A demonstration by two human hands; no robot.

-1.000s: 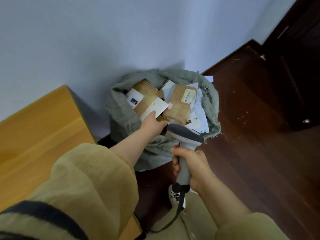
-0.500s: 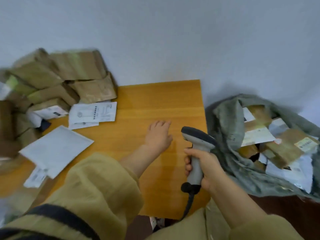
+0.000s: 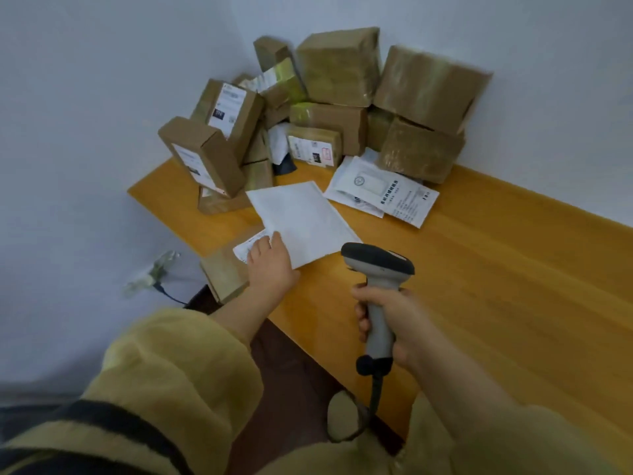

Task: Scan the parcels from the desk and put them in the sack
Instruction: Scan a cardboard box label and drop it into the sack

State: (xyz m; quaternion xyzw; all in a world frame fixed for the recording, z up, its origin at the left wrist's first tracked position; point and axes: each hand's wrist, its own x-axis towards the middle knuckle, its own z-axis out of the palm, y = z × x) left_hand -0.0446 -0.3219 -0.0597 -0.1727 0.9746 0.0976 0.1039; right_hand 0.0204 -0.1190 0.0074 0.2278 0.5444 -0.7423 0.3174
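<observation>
Two hands are at work. The left hand (image 3: 272,265) lies with its fingers flat on the near corner of a white envelope (image 3: 305,217). The thumb is hidden, so I cannot tell if it is under the edge. The right hand (image 3: 388,320) is wrapped tight round the handle of the grey scanner (image 3: 376,262). The scanner's head hangs just beside the envelope, above the desk (image 3: 513,286).

Under the envelope's near corner peeks a flat brown parcel (image 3: 224,279) with a white label (image 3: 248,250), right at the desk's edge. Just past the envelope lies a second, printed envelope (image 3: 383,197). Behind both, a pile of brown boxes (image 3: 342,108) leans in the corner against the wall (image 3: 85,132). The sack is not in the picture.

I think the step now is picking up the next parcel to scan. The top of the white envelope looks blank, so its code is likely on the other side. To do it well, slide the thumb under the corner, pinch, lift and flip it. Then hold it still and flat in front of the scanner. Lift gently, so the brown parcel below does not slip off the edge. Many parcels are left, so the job looks far from done.
</observation>
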